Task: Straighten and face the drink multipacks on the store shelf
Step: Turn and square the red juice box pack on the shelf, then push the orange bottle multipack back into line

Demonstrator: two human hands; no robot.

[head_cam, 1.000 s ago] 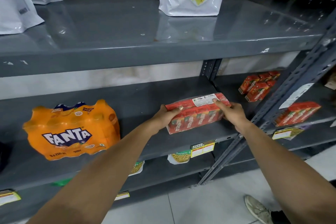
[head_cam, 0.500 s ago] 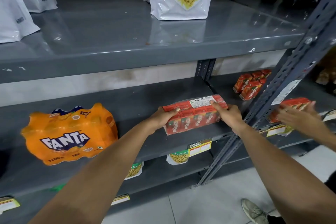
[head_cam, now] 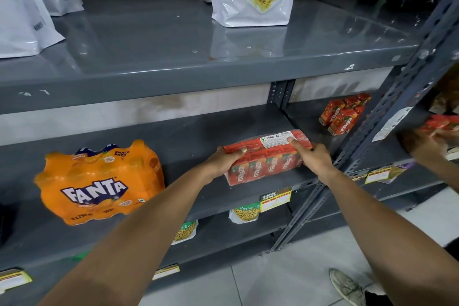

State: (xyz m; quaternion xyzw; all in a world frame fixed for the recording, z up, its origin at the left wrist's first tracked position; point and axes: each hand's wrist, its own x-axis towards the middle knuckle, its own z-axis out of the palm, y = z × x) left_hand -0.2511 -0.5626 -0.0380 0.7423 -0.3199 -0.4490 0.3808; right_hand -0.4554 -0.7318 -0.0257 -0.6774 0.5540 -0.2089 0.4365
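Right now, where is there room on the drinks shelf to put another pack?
Bare grey shelf lies between the orange Fanta multipack and the red Maaza carton pack, and behind both. It is crowded at that red pack, where both hands grip it.

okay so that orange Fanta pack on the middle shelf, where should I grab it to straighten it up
Take the Fanta pack by its two short ends, one hand on each, coming from the front. It is wide, wrapped in slick film, and sits tilted on the shelf, so a grip on both ends should let you turn and level it.
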